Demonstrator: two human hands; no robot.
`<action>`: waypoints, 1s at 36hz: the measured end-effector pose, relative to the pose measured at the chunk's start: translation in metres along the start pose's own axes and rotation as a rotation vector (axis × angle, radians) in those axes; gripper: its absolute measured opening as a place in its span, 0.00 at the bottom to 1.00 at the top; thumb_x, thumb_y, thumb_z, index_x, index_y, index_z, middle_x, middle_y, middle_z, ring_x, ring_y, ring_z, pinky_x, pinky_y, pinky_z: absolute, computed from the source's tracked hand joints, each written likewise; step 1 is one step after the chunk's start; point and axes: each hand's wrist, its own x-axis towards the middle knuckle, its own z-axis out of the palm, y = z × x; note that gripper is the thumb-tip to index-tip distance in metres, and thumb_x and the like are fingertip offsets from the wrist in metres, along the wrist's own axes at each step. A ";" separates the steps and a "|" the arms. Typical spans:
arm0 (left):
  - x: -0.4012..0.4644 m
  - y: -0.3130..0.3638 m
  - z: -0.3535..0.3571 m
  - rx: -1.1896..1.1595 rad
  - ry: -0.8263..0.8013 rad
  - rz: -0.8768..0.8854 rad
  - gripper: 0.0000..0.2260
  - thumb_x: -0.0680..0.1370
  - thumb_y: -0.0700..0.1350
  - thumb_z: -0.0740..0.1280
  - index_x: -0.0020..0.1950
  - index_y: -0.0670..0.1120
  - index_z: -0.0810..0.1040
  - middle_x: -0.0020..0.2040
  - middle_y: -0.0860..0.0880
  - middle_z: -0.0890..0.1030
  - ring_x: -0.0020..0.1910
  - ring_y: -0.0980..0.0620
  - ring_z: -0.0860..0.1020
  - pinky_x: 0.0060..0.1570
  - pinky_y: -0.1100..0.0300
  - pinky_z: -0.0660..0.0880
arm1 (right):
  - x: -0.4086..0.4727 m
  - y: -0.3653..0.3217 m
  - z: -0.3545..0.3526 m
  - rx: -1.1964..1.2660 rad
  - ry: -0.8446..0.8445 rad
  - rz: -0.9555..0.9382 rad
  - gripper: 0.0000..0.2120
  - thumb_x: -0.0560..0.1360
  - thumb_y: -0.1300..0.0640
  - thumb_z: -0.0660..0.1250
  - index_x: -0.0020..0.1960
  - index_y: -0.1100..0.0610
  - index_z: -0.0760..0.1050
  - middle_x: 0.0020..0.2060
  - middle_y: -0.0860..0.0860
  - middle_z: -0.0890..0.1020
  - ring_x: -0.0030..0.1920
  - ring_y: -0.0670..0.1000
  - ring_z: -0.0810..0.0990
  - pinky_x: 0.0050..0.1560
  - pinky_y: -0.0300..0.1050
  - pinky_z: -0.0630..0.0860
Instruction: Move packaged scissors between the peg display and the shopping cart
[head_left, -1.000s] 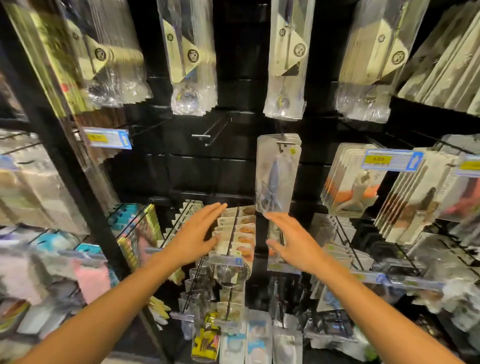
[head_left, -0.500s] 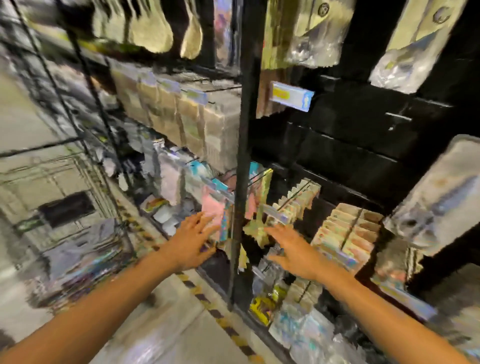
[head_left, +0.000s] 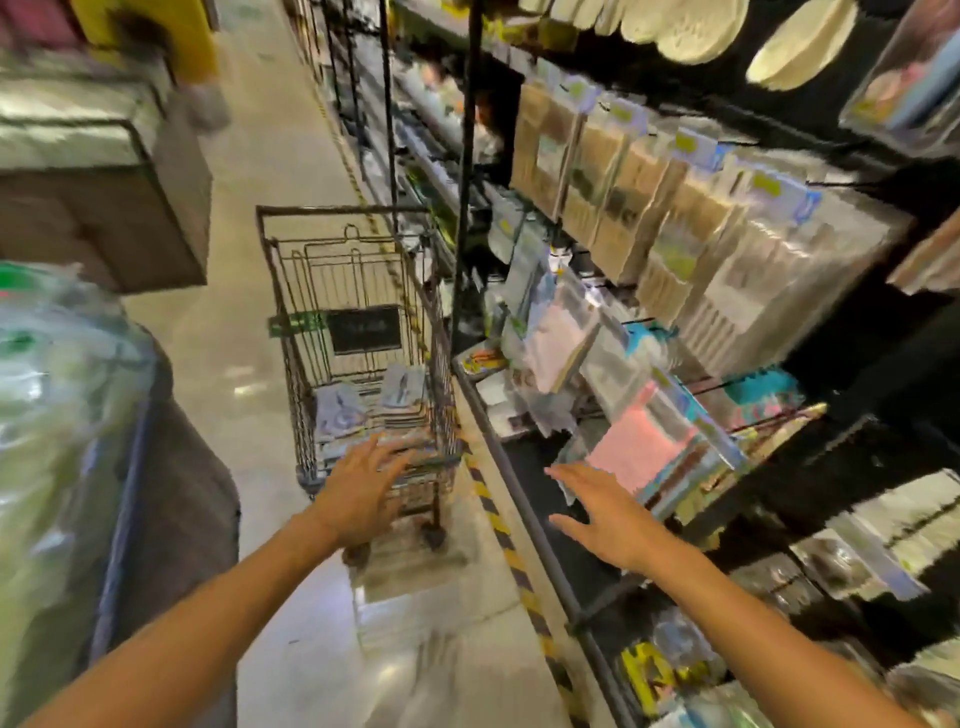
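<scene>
A dark wire shopping cart (head_left: 291, 291) stands in the aisle ahead, close against the shelving. Several packaged scissors (head_left: 402, 387) lie stacked in its basket. My left hand (head_left: 363, 486) is stretched out with fingers apart in front of the cart's near end, holding nothing. My right hand (head_left: 602, 514) is open too, palm down, near the black lower rail of the peg display (head_left: 675, 218). The view is blurred by motion, and the peg with the scissors is out of frame.
Hanging packets fill the display on the right, with pink packets (head_left: 639, 447) just beyond my right hand. A yellow-black floor stripe (head_left: 498, 525) runs along the shelf base. Cardboard boxes (head_left: 104, 182) and wrapped goods (head_left: 57, 415) stand at left. A person (head_left: 171, 47) is far down the aisle.
My view has swung left from the peg display with the hanging scissors to the aisle and the cart. Both hands stayed empty and open, now reaching toward the cart.
</scene>
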 end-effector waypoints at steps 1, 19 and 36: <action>-0.003 -0.011 0.001 0.002 -0.004 -0.036 0.32 0.81 0.61 0.59 0.83 0.55 0.53 0.83 0.50 0.53 0.82 0.41 0.50 0.80 0.41 0.51 | 0.013 -0.008 0.003 -0.004 -0.016 -0.015 0.31 0.81 0.44 0.63 0.81 0.49 0.56 0.79 0.49 0.59 0.79 0.52 0.57 0.78 0.47 0.57; 0.055 -0.107 0.034 -0.093 -0.119 -0.360 0.43 0.70 0.69 0.36 0.83 0.53 0.50 0.84 0.46 0.51 0.82 0.41 0.49 0.80 0.44 0.45 | 0.236 -0.019 0.027 -0.003 -0.215 -0.272 0.30 0.81 0.44 0.64 0.79 0.48 0.60 0.76 0.47 0.65 0.77 0.49 0.61 0.72 0.35 0.56; 0.151 -0.126 0.057 -0.207 -0.214 -0.581 0.44 0.70 0.68 0.35 0.83 0.51 0.50 0.83 0.45 0.52 0.82 0.41 0.50 0.80 0.45 0.47 | 0.400 -0.024 0.037 0.015 -0.468 -0.393 0.30 0.81 0.44 0.64 0.79 0.52 0.61 0.76 0.53 0.66 0.76 0.54 0.62 0.76 0.49 0.61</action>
